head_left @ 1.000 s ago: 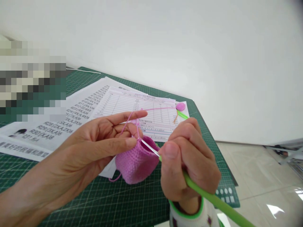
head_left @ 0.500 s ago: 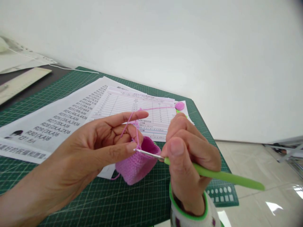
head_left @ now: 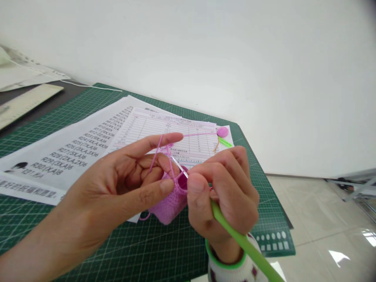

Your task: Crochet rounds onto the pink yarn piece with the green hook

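Between thumb and fingers, my left hand (head_left: 129, 176) pinches the rim of a pink crochet piece (head_left: 169, 203), which hangs like a small open pouch. Pink yarn (head_left: 199, 134) runs over the raised left index finger and back to a pink yarn ball (head_left: 222, 132). My right hand (head_left: 225, 188) is closed round a crochet hook (head_left: 241, 237) with a green handle. The hook's metal shaft points up and left at the piece's rim, with a pink loop around it. My right fingers cover part of the pouch and the shaft.
Printed sheets (head_left: 88, 145) lie under my hands on a green cutting mat (head_left: 164, 250). A bright green object (head_left: 225, 142) is beside the yarn ball. A pale ruler (head_left: 29, 103) lies at the left, and a white wall (head_left: 235, 58) rises behind the mat.
My right hand has moved left and turned the hook steeper; its handle now points down toward the bottom edge. The tip has risen above the pouch rim. My left hand is almost still.
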A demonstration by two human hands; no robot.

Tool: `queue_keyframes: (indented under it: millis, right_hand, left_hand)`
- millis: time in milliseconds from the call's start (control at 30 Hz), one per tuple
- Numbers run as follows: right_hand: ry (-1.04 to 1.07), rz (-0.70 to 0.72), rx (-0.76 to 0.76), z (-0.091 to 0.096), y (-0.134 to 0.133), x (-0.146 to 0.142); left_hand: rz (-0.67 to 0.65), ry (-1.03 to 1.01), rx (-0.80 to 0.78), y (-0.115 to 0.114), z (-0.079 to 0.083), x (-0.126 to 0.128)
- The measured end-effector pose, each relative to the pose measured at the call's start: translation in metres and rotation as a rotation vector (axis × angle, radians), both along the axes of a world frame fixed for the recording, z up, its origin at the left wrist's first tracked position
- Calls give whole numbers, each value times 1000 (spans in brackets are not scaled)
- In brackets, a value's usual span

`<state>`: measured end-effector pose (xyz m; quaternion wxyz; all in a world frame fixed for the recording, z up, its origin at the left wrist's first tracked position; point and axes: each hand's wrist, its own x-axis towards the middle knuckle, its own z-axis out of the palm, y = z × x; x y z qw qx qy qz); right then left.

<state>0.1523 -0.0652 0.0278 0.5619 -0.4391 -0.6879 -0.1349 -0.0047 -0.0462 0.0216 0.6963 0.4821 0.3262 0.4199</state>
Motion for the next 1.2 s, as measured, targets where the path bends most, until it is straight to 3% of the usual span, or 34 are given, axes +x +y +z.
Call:
queue_keyframes:
  millis: [300, 700, 900, 1100, 1200]
  right_hand:
    - [15, 142, 30, 3, 4, -5]
    - [68, 254, -67, 8, 2, 0]
    - [300, 347, -323, 4, 0, 1]
    - [386, 445, -546, 7, 3, 1]
    - [427, 504, -746, 11, 3, 5]
  left_hand:
    - [20, -45, -2, 0, 5, 1]
    - [-18, -22, 23, 0, 7, 1]
    - [-23, 83, 80, 2, 7, 2]
    - [3, 95, 84, 2, 5, 3]
    - [29, 51, 43, 2, 3, 1]
